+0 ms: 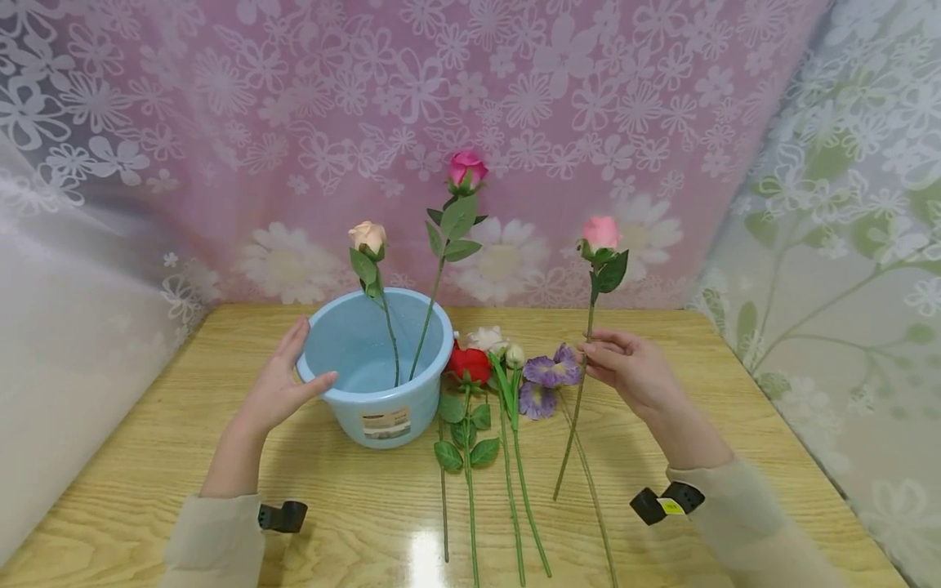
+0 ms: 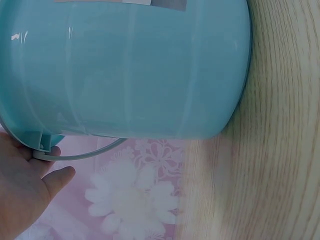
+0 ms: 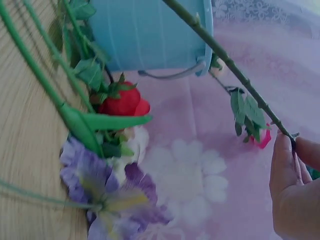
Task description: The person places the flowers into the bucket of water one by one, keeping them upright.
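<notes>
A light blue bucket (image 1: pixel 385 420) stands on the table. My left hand (image 1: pixel 275 376) rests against its left side with spread fingers, the thumb lying at the rim. In the left wrist view those fingers are near the handle (image 2: pixel 85 156). A cream rose (image 1: pixel 367 237) and a magenta rose (image 1: pixel 466 168) lean in the bucket. My right hand (image 1: pixel 635 376) pinches the stem of a pink rose (image 1: pixel 601 233) between thumb and fingers. The rose is upright, slightly tilted, right of the bucket; its bloom is out of the right wrist view.
Right of the bucket lie a red rose (image 1: pixel 470 363), a white flower (image 1: pixel 485 337), a whitish bud (image 1: pixel 515 355) on a green stem and a purple iris (image 1: pixel 547 376). Their stems point toward the front edge. A pink floral curtain (image 1: pixel 529 98) hangs behind the table (image 1: pixel 353 506).
</notes>
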{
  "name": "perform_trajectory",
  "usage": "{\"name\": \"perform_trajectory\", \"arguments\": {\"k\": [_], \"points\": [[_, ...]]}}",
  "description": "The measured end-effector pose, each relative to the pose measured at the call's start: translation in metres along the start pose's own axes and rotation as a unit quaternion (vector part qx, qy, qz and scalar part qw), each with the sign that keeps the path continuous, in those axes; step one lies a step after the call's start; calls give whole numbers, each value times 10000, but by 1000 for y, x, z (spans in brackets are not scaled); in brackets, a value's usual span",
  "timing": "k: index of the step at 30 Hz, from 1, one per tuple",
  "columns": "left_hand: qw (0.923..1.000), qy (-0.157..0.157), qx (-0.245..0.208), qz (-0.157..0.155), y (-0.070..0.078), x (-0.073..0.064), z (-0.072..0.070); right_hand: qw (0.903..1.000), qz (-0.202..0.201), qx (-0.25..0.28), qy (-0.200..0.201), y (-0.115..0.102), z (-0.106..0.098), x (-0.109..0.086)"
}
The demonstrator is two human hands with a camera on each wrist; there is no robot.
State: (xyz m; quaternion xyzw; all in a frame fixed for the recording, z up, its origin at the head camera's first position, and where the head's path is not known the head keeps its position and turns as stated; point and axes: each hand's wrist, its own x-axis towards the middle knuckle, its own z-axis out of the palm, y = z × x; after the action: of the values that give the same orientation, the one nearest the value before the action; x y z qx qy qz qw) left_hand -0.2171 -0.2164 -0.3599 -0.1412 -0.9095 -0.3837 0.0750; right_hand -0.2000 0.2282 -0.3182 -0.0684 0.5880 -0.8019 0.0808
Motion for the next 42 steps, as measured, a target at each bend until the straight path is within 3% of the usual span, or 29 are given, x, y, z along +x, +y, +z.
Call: {"name": "perform_trajectory", "arguments": {"k": [8, 21, 32, 37, 42], "points": [[10000, -6, 25, -20, 0, -1, 0, 9973, -428, 585, 116, -7, 25, 10], [10000, -8, -23, 15, 4, 0, 0, 9840, -980, 1408, 488, -23, 54, 26], [10000, -35, 17, -51, 5, -2, -2, 9693, -1287, 2058, 397, -32, 79, 51], [10000, -42, -7, -8, 6, -2, -2, 9678, -1360, 2090, 334, -35, 92, 60], [10000, 10, -41, -2, 4, -2, -1, 9719, -1454, 1786, 489, -32, 108, 70]]}}
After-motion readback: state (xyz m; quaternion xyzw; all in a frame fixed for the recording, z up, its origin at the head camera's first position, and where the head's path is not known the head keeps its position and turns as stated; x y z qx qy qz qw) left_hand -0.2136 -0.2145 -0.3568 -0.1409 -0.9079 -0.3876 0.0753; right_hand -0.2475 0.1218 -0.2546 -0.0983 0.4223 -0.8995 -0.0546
